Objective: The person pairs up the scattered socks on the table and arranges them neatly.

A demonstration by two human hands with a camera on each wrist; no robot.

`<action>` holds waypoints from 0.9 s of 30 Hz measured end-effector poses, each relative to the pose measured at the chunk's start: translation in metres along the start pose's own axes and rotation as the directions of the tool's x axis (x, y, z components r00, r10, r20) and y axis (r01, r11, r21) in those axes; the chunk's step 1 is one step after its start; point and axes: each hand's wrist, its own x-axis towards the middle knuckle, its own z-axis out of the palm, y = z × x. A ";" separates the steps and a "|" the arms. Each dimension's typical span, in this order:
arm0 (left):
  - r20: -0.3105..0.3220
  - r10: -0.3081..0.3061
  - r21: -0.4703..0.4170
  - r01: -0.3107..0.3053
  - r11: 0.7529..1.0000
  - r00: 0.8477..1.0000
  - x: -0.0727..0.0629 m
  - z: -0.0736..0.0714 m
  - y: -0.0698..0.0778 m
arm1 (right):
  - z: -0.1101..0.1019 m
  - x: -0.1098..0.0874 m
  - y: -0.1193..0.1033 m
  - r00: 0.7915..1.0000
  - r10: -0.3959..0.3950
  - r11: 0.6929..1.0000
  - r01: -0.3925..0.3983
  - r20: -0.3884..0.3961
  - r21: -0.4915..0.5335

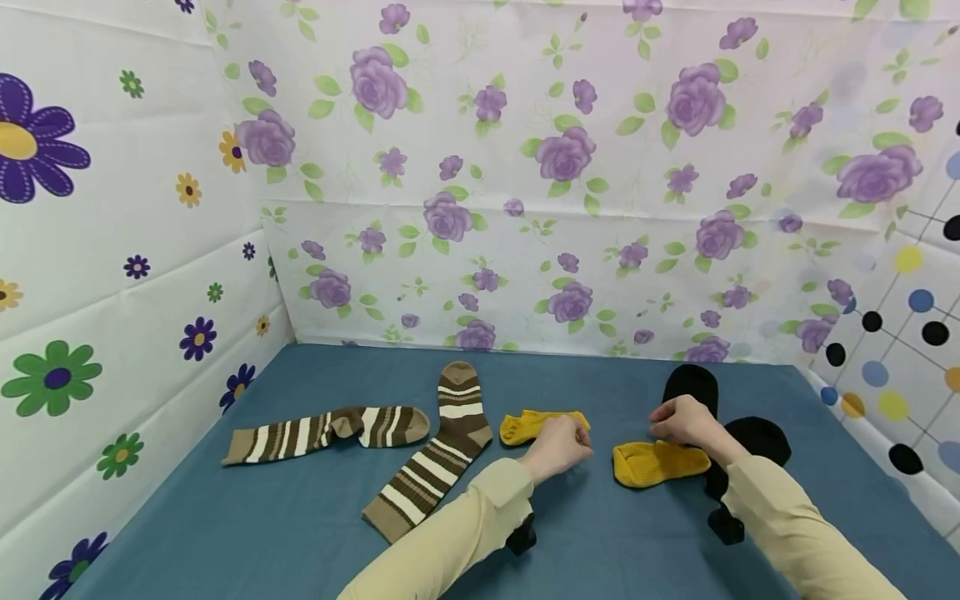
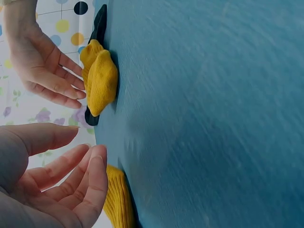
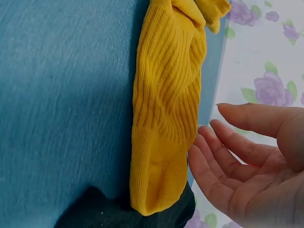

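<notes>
Two yellow socks lie apart in the middle of the table. Beside the left yellow sock (image 1: 522,427) is my left hand (image 1: 557,450), partly covering it in the head view. In the left wrist view the thumb and fingers of that hand stand apart with nothing between them. My right hand (image 1: 690,423) is at the far side of the right yellow sock (image 1: 652,464). The right wrist view shows its fingers loosely bent close to the ribbed sock, gripping nothing; whether the fingertips touch it I cannot tell.
Two brown-and-white striped socks lie at the left, one lengthwise (image 1: 292,437) and one slanting (image 1: 435,467). Black socks (image 1: 690,390) lie behind and right of my right hand, partly hidden by the arm. Patterned cloth walls (image 1: 480,208) border the blue table (image 1: 300,533).
</notes>
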 end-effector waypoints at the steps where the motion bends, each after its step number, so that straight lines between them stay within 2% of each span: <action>1: 0.003 0.004 0.000 -0.004 1.000 1.000 0.000 0.001 0.001 | -0.001 0.000 0.001 1.000 -0.007 1.000 0.007 0.000 -0.001; 6: 0.025 0.006 0.004 -0.006 1.000 1.000 0.001 0.008 0.003 | -0.002 -0.001 0.006 1.000 -0.023 0.999 0.023 -0.003 -0.036; 11: 0.052 -0.017 -0.001 0.017 1.000 0.999 0.002 0.013 0.006 | -0.001 -0.001 0.009 1.000 -0.022 0.997 0.022 0.001 -0.073; 20: 0.077 -0.038 -0.005 0.038 0.999 0.996 0.003 0.015 0.013 | 0.001 -0.003 0.010 0.998 -0.054 0.994 0.056 0.023 -0.092; 27: 0.106 -0.035 0.002 0.035 0.999 0.994 0.004 0.018 0.017 | 0.004 -0.005 0.010 0.999 -0.015 1.000 0.016 0.038 -0.027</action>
